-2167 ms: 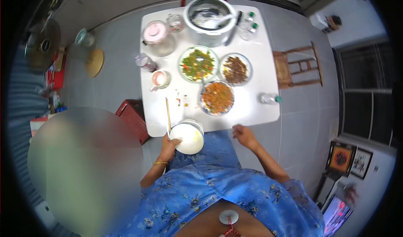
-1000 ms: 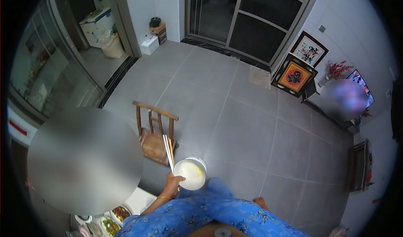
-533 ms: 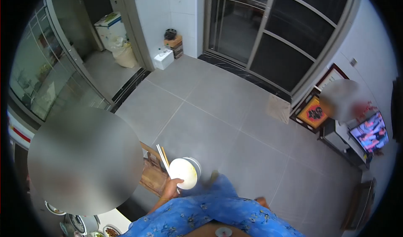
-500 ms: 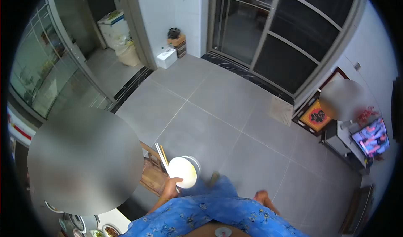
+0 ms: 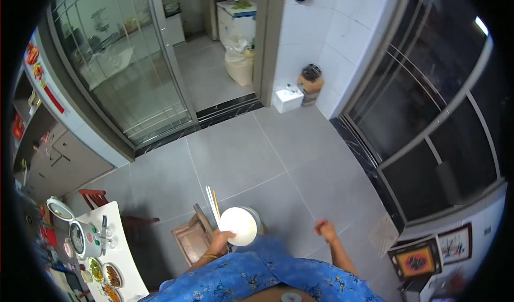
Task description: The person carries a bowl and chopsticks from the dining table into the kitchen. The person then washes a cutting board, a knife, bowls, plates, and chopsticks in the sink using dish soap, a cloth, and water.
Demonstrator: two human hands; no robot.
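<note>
My left hand [image 5: 220, 242] grips the rim of a white bowl [image 5: 239, 227], tilted so that its inside shows, with a yellowish smear in it. Behind this bowl, part of another round container [image 5: 255, 220] shows at the right. Chopsticks [image 5: 212, 203], some white and one yellowish, stick up from the same hand beside the bowl. My right hand [image 5: 324, 229] hangs over the grey floor, away from the bowl, its fingers loosely curled; whether they hold anything is too small to tell.
A wooden chair [image 5: 194, 239] stands just left of the bowl. The white table [image 5: 124, 259] with dishes and a rice cooker [image 5: 78, 240] is at the lower left. Ahead are an open doorway with a black sill [image 5: 227, 109] and a white box [image 5: 288, 98].
The view has turned left, bringing the doorway nearer the middle and more of the table into sight. My right hand is raised further into view. The bowl and chopsticks remain in my left hand.
</note>
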